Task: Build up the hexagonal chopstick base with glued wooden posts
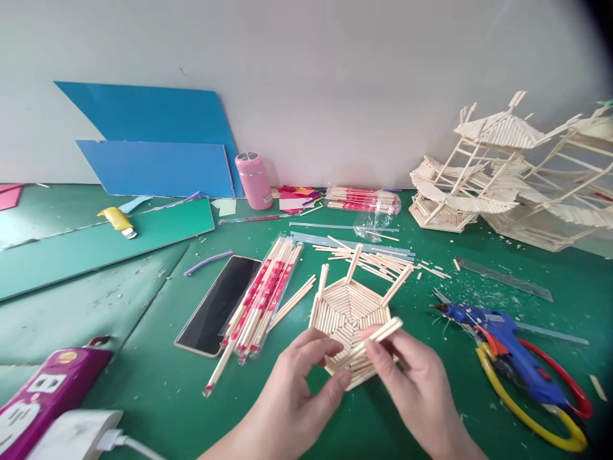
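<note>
In my right hand [412, 377], a short pair of light wooden sticks [385, 331] is pinched between thumb and fingers, slanting down to the left. My left hand [306, 377] is at the lower end of those sticks, thumb and index finger apart around it; whether they touch is unclear. Under both hands lies a polygonal stick base [352, 306], built from rows of sticks in a web-like pattern. Several stick posts [354, 263] rise from its far edges. My fingers hide its near side.
Left of the base lie wrapped chopsticks [263, 297] and a phone [218, 306]. A blue glue gun [507, 348] rests over yellow-and-red-handled pliers [531, 421] at right. Behind are loose sticks [383, 260], a pink bottle [253, 181] and stick-built pagoda models [493, 172]. A purple power strip [57, 390] sits front left.
</note>
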A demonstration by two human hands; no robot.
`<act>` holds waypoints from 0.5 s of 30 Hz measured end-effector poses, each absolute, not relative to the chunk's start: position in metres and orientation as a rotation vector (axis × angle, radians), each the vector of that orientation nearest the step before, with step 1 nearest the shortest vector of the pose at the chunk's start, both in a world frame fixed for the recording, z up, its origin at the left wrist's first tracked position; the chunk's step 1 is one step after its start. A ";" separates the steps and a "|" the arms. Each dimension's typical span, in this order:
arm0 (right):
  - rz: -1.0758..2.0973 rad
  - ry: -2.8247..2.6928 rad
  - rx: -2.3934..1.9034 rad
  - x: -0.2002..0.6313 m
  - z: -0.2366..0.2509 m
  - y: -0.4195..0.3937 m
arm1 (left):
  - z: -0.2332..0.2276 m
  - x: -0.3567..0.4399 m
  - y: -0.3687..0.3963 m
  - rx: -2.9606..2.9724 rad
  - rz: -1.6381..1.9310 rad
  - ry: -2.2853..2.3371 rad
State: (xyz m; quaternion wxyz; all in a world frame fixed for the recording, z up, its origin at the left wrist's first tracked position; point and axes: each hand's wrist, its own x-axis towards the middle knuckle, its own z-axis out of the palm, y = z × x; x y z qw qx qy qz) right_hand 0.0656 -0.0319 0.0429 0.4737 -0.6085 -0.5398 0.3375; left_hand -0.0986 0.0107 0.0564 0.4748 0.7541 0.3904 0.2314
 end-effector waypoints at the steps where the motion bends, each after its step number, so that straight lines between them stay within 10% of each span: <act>1: 0.749 -1.473 -1.454 0.062 0.044 -0.033 | 0.056 -0.096 0.010 1.869 0.575 0.940; 15: -0.032 -1.309 -2.019 0.146 0.032 -0.067 | 0.039 -0.106 0.008 2.151 0.833 0.884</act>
